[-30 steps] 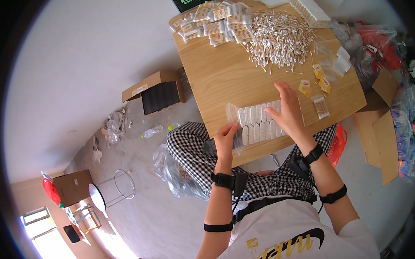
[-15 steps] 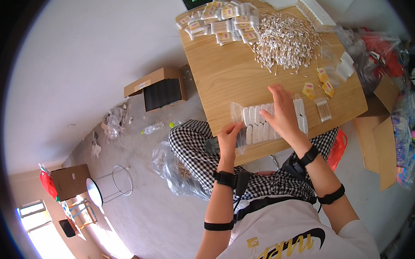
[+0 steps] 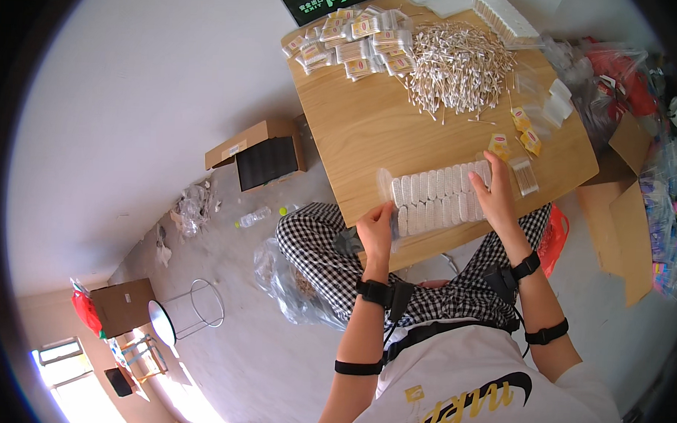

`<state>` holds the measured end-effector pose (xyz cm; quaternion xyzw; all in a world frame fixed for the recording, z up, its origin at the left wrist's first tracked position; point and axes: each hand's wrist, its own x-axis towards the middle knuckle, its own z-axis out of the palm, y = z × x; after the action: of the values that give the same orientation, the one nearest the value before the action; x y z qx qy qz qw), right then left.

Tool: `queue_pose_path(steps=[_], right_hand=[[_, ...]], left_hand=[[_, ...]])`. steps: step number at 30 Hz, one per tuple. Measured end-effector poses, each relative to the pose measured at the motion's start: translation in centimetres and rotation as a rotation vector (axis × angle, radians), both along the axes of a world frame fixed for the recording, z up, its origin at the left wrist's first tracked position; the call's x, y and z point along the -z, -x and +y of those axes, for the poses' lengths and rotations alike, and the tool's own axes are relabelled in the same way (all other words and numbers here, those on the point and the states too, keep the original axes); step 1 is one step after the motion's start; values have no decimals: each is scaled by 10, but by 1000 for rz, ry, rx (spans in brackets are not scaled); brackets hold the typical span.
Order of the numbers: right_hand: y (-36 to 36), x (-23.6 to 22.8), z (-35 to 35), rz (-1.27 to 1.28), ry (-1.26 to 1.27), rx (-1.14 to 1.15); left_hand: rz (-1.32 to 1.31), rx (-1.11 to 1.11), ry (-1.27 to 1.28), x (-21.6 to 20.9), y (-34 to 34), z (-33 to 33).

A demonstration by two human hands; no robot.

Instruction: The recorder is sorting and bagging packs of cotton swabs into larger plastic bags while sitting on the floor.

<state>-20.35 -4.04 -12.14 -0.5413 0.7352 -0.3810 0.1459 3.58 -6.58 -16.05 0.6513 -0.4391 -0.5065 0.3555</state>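
Observation:
A clear plastic bag (image 3: pixel 384 179) lies near the table's front edge, filled with two tight rows of white oblong bundles (image 3: pixel 440 196). My left hand (image 3: pixel 375 226) is closed, pinching the bag's left edge. At the right end, my right hand (image 3: pixel 497 198) rests against the bag, thumb over the bundles and fingers stretched out. A small pack of cotton swabs (image 3: pixel 525 177) lies just right of that hand. Beyond it are yellow printed cards (image 3: pixel 498 145). A big heap of loose cotton swabs (image 3: pixel 459 66) covers the far middle of the table.
Filled swab packs (image 3: pixel 352 44) are piled at the far left of the wooden table (image 3: pixel 356 130). A white block of stacked swabs (image 3: pixel 505 22) stands at the far right, with empty clear bags (image 3: pixel 557 103) nearer. An open cardboard box (image 3: pixel 614 221) is right of the table; another (image 3: pixel 262 157) sits left.
My right hand has slid right, from over the middle of the bundles to the bag's right end. More of the two rows shows now. My left hand keeps its pinch on the left edge.

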Motion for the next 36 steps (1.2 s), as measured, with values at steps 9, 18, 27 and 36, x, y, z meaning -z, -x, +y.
queue_pose_path(steps=[9,18,27,36], right_hand=[[12,14,35,-1027,-164,151],[-6,-106,24,-499,228,-370],[3,-79,8,-1092,20,-546],[-4,-87,-4,-898,143,-462]], left_hand=[[-233,148,554,-117,23,-10],[-557,731,1052,-177,44,-14],[-518,682,1058,-171,29,-8],[-517,687,956,-177,17,-16]])
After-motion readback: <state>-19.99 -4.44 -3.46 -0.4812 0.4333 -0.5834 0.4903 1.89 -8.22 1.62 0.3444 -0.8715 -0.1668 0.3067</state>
